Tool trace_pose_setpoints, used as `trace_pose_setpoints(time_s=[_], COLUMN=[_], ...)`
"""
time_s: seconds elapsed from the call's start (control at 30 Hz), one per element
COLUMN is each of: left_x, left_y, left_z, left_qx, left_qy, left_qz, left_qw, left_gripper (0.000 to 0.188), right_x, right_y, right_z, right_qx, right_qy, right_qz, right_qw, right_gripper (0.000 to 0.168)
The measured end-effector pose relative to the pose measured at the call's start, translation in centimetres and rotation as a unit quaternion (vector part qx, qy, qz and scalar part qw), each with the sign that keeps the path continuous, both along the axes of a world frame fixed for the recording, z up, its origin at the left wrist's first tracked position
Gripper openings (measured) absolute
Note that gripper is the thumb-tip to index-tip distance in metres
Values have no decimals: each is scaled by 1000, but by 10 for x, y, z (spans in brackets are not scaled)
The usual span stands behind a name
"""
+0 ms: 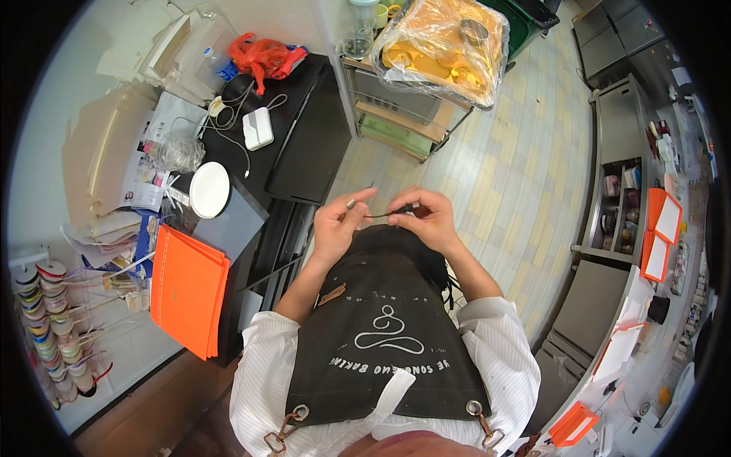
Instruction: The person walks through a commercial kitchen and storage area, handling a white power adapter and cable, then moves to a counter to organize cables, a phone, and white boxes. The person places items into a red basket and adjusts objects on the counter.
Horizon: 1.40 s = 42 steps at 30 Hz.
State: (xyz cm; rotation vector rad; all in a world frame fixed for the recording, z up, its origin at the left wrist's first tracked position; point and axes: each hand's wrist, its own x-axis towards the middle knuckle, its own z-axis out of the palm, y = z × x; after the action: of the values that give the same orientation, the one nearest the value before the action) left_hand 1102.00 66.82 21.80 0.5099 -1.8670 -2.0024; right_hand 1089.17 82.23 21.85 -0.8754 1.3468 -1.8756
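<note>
A short black cable (377, 216) runs between my two hands, in front of the black apron (388, 285). My left hand (340, 220) pinches one end, where a small metal plug (351, 204) shows between thumb and index finger. In my right hand (425, 217) is the other end, a black connector (406, 209) with a metal tip, pinched between thumb and fingers. Both hands are raised above the floor, a little apart from each other.
At left, a black desk (297, 114) bears a white power adapter (258, 128) with cables, a white round lid (209, 189), orange folded sheets (188, 291) and a red plastic bag (265, 57). Ahead stands a rack with a plastic-wrapped tray (440, 51). Steel cabinets (622, 125) line the right.
</note>
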Motion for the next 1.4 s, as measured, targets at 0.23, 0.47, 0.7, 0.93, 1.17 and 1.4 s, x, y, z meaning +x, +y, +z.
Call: trace_pose_setpoints(time_s=[0.23, 0.47, 0.7, 0.93, 1.17, 1.4], left_x=[3, 11, 9, 14, -45, -74], left_y=[-17, -29, -18, -38, -241, -312], left_z=[-10, -18, -25, -46, -128, -153], left_qx=[-117, -262, -134, -118, -421, -310], left_qy=[-5, -60, 4, -8, -294, -449], left_qz=[-18, -39, -67, -80, 363, 353], left_qw=[993, 962, 989, 990, 777, 760], left_gripper=[26, 31, 45, 46, 85, 100], right_x=[0, -8, 12, 6, -5, 2], right_y=[-9, -12, -44, -51, -46, -34], right_z=[-3, -11, -29, -36, -54, -44], right_qx=[7, 66, 169, 232, 243, 300], right_qy=[98, -21, 28, 69, 83, 116], right_qz=[4, -41, 99, 142, 69, 56], right_qw=[995, 997, 980, 960, 964, 945], right_gripper=[16, 12, 19, 8, 13, 14])
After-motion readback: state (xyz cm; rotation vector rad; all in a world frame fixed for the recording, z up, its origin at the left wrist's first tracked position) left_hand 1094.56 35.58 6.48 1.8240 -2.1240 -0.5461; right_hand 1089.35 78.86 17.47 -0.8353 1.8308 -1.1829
